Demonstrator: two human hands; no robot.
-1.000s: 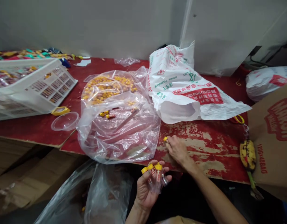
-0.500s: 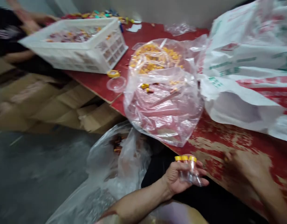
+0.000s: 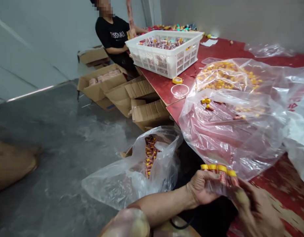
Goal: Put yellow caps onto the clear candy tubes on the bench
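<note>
My left hand (image 3: 201,188) grips several small transparent tubes with yellow caps (image 3: 218,174), caps pointing up and away from me. My right hand (image 3: 259,210), blurred, sits right beside them, its thumb against the tube bundle's right end. Just above both hands lies a large transparent plastic bag (image 3: 231,121) on the red table, holding many yellow caps and a few loose tubes. The bag's lower edge almost touches the tubes.
A white plastic crate (image 3: 164,54) of tubes stands on the red table (image 3: 191,75), with a plastic lid and yellow tape nearby. A transparent bag of capped tubes (image 3: 149,164) sits on the floor. Cardboard boxes (image 3: 142,102) stand beyond it. A seated person (image 3: 112,36) works at the far end.
The view has swung left, bringing the floor, boxes and seated person into sight. My right hand has moved from the table to the tubes in my left hand.
</note>
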